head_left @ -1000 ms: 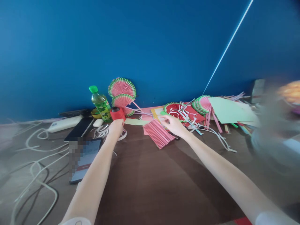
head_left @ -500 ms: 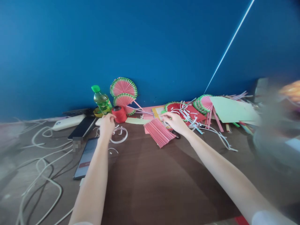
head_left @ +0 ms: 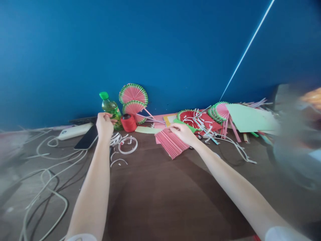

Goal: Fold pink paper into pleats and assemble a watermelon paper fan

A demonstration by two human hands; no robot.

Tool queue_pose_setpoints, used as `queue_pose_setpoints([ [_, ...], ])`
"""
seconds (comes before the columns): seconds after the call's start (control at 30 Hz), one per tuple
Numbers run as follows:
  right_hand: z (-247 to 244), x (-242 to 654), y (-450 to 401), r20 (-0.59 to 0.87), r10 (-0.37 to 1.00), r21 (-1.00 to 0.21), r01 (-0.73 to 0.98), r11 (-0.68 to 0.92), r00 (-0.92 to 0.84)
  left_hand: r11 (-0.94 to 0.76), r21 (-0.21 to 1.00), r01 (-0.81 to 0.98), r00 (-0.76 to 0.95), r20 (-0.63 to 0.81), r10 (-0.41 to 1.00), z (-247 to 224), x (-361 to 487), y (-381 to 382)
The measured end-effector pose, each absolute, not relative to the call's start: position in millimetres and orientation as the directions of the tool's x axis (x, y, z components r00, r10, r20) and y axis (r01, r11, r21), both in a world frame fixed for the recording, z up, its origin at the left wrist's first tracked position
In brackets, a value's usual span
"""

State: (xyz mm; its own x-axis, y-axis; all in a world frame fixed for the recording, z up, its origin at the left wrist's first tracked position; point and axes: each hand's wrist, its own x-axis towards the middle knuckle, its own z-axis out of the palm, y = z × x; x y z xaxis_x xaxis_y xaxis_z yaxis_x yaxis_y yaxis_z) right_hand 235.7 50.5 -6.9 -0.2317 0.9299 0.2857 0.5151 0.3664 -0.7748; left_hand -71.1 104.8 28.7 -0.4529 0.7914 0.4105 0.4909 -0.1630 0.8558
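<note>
The right hand (head_left: 185, 134), fingertips close together, is at the far edge of a pink pleated-paper rectangle (head_left: 172, 147) on the brown table (head_left: 160, 201); I can't tell whether it pinches. The left hand (head_left: 104, 126), fingers curled, contents unclear to me, is near a green-capped plastic bottle (head_left: 109, 106).

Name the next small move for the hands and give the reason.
Probably have the right hand pinch the pleated pink paper by its far edge: its fingertips are already there. The left hand is away from the paper, near the bottle and red spool; whether it holds thread is too small to tell.
</note>
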Motion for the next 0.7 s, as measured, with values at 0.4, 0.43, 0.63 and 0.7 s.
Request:
queue_pose_setpoints([
  [0.4, -4.8, 245.2, 50.3, 0.278, 0.940, -0.808, 0.481, 0.340, -0.198, -0.440, 0.704, 0.558, -0.159, 0.611, 0.776, 86.2, -33.6, 133.1],
  [0.43, -4.7, 248.0, 51.4, 0.278, 0.941, -0.809, 0.482, 0.337, -0.192, -0.453, 0.708, 0.542, -0.118, 0.598, 0.793, 87.0, -30.2, 132.9],
  [0.63, 1.8, 274.5, 55.0, 0.288, 0.950, -0.805, 0.507, 0.308, -0.119, -0.511, 0.705, 0.493, 0.066, 0.555, 0.829, 79.5, -17.8, 119.9],
  [0.7, 5.2, 286.2, 54.2, 0.293, 0.951, -0.815, 0.494, 0.303, -0.100, -0.501, 0.690, 0.522, 0.112, 0.526, 0.843, 76.3, -15.7, 111.5],
])
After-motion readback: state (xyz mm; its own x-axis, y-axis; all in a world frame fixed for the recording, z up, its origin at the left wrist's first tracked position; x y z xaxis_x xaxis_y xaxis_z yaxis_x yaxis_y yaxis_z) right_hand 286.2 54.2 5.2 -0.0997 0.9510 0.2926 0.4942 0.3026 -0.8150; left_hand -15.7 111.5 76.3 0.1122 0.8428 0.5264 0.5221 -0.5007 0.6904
